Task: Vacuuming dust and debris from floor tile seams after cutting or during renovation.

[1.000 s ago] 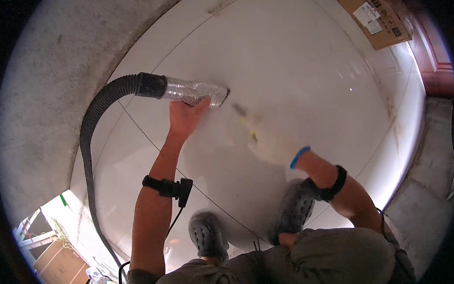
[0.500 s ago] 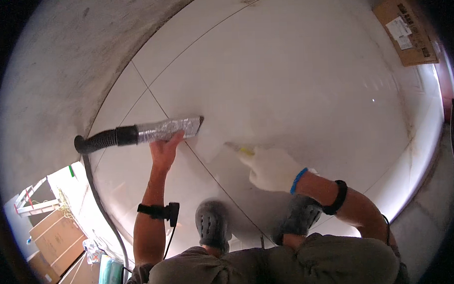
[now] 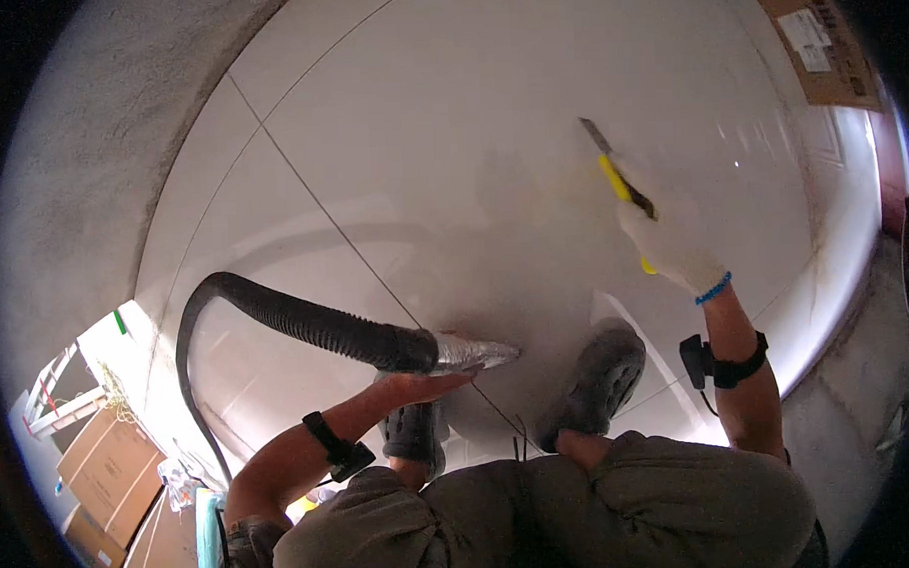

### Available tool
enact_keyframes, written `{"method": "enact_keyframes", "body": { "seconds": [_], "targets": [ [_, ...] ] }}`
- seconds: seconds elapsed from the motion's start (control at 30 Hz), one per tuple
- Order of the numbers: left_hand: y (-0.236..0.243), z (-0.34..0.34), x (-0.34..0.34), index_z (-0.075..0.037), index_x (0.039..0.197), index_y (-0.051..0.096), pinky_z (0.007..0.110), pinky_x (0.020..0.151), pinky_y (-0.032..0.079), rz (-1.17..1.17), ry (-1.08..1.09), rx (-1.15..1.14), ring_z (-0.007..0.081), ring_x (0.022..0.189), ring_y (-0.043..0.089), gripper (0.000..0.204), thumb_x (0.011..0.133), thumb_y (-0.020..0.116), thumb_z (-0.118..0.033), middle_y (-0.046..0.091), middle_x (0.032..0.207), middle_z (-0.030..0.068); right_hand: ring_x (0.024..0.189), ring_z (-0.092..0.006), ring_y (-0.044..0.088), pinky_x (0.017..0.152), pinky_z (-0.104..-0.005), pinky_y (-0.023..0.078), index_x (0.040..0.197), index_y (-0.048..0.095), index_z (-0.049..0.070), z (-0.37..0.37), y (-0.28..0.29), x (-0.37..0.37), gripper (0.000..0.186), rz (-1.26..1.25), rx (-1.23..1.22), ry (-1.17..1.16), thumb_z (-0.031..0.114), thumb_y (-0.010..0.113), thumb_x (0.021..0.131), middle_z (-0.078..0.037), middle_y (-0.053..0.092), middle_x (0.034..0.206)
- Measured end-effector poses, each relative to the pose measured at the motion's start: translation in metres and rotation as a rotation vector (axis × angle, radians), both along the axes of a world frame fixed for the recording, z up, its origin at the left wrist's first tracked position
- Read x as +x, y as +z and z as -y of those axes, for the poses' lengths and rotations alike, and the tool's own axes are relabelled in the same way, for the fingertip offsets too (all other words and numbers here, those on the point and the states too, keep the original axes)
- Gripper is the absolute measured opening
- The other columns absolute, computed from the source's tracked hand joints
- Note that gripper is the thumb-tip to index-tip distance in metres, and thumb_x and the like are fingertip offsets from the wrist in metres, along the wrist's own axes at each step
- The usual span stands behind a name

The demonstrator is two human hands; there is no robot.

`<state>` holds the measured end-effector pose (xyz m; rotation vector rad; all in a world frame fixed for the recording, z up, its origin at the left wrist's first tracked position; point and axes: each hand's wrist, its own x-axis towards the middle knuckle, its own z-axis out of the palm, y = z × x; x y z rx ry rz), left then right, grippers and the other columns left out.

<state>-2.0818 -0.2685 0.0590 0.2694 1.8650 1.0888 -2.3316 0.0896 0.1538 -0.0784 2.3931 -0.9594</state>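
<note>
My bare left hand point(image 3: 425, 386) is wrapped round a vacuum hose point(image 3: 316, 324), black and ribbed. Its nozzle point(image 3: 467, 353), covered in silver tape, points right, low over the floor in front of my shoes. Farther out to the right, my right hand point(image 3: 671, 238) wears a white knit glove with a blue cuff. It grips a yellow and black utility knife point(image 3: 619, 181), whose blade sticks out toward the far left. The blade looks raised off the pale floor tiles point(image 3: 449, 134), though its exact height is hard to judge.
A rough grey wall point(image 3: 109, 126) curves along the left. Cardboard boxes point(image 3: 110, 466) stand at the lower left, and another carton point(image 3: 817, 46) lies at the far right. My grey clogs point(image 3: 598, 379) are on the tiles. Thin dark joints point(image 3: 332, 223) cross the floor.
My left hand has drawn the hose nozzle nearer and to the right, toward my shoes. My right hand has swung the knife away and to the right, turning its blade more forward.
</note>
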Motion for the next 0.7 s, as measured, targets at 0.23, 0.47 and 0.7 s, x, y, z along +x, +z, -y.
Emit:
{"method": "enact_keyframes", "body": {
  "seconds": [0.23,0.47,0.7],
  "targets": [
    [0.009,-0.019,-0.105,-0.010,0.126,0.068,0.040,0.095,0.059,-0.082,0.376,0.112,0.0218,0.110,0.070,0.039,0.094,0.082,-0.027,0.070,0.125,0.0057,0.069,-0.0081,0.053,0.060,-0.0268,0.048,0.156,0.052,0.005,-0.094,0.018,0.032,0.059,0.010,0.173,-0.283,0.007,0.059,0.098,-0.002,0.060,0.093],
    [0.010,-0.088,-0.195,-0.003,0.120,0.070,0.036,0.089,0.063,-0.185,0.511,0.133,0.0188,0.105,0.073,0.039,0.092,0.085,-0.026,0.075,0.117,0.0092,0.068,-0.0087,0.059,0.061,-0.0286,0.052,0.157,0.051,0.006,-0.181,0.029,0.112,0.058,-0.145,0.124,-0.678,0.004,0.057,0.099,-0.004,0.068,0.091],
    [-0.050,-0.177,-0.113,-0.009,0.136,0.061,0.051,0.109,0.048,-1.502,-0.374,0.239,0.0326,0.124,0.064,0.059,0.092,0.080,-0.042,0.067,0.130,0.0151,0.074,-0.0176,0.068,0.068,-0.0342,0.057,0.161,0.044,0.007,-0.251,0.009,0.226,0.064,-0.113,0.238,-0.982,0.007,0.060,0.099,-0.011,0.071,0.102]
  ]
}}
